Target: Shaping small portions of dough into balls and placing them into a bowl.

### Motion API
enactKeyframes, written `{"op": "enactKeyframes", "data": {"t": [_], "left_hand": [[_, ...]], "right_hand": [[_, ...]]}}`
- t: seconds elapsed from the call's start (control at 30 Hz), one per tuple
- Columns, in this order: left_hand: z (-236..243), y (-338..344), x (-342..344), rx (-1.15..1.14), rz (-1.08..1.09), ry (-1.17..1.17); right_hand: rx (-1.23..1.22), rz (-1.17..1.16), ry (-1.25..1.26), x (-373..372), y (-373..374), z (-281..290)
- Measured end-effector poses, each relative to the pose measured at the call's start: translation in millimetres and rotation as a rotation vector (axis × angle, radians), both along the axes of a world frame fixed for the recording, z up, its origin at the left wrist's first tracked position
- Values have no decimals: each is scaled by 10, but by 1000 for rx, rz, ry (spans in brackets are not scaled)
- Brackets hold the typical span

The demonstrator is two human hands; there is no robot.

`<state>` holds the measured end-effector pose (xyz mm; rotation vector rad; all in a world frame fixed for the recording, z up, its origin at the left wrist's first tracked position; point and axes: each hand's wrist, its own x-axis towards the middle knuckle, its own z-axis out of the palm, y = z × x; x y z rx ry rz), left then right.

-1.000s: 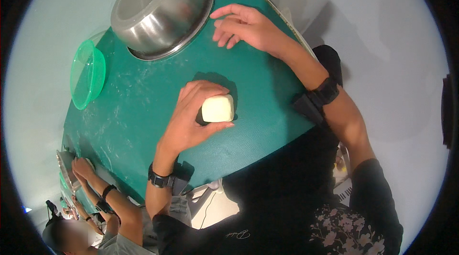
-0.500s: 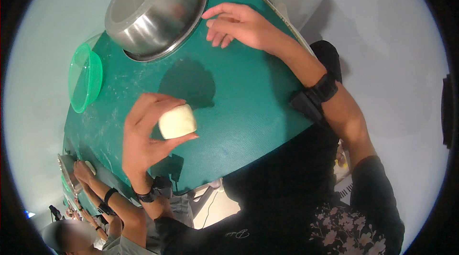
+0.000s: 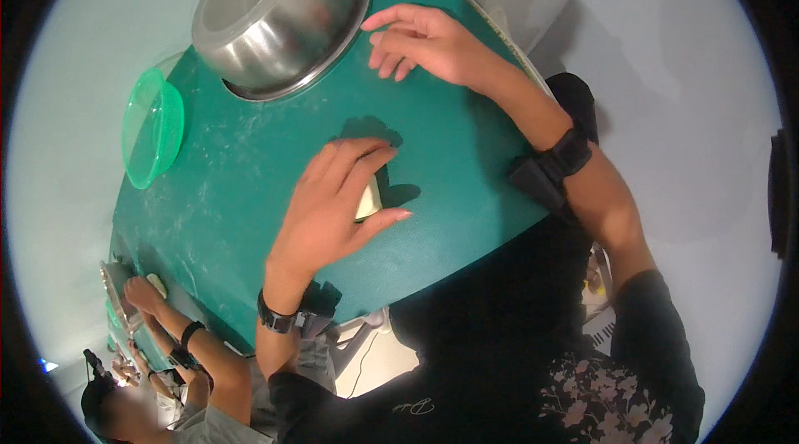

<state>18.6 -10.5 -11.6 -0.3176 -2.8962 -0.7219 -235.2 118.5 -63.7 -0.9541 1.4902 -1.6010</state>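
My left hand [image 3: 333,198] arches over a pale cream dough block [image 3: 369,198] on the green mat [image 3: 449,186]; its thumb and fingertips are apart, reaching beyond the visible part of the block. The palm side and most of the block are hidden, so contact is unclear. My right hand [image 3: 408,44] hangs open with loosely bent fingers beside the rim of an upturned steel bowl [image 3: 270,24], holding nothing.
A green plastic basin [image 3: 154,128] sits at the mat's left edge. At lower left, a co-worker [image 3: 216,369] has hands [image 3: 146,294] beside a metal tray [image 3: 116,302] and a pale piece [image 3: 156,284]. A wall or pale surface [image 3: 691,69] lies beyond the right edge.
My left hand moved down-left with the block, then back up-right, and now turns its back upward over it, thumb and fingertips no longer at its sides. My right hand stays nearly still.
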Motion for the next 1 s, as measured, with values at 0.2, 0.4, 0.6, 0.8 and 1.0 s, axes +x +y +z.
{"op": "enactKeyframes", "data": {"t": [0.2,0.4,0.6,0.8,1.0], "left_hand": [[58,44,-4,56,18,-17],[146,-140,165,36,119,-204],[86,-137,168,131,70,-48],[33,-110,125,252,64,-54],[124,-193,180,263,123,-171]], "right_hand": [[-17,-4,17,-12,44,-52],[0,2,1,8,41,-25],[-4,-1,10,2,51,4],[-13,1,28,9,50,4],[-6,-9,23,3,57,-20]]}}
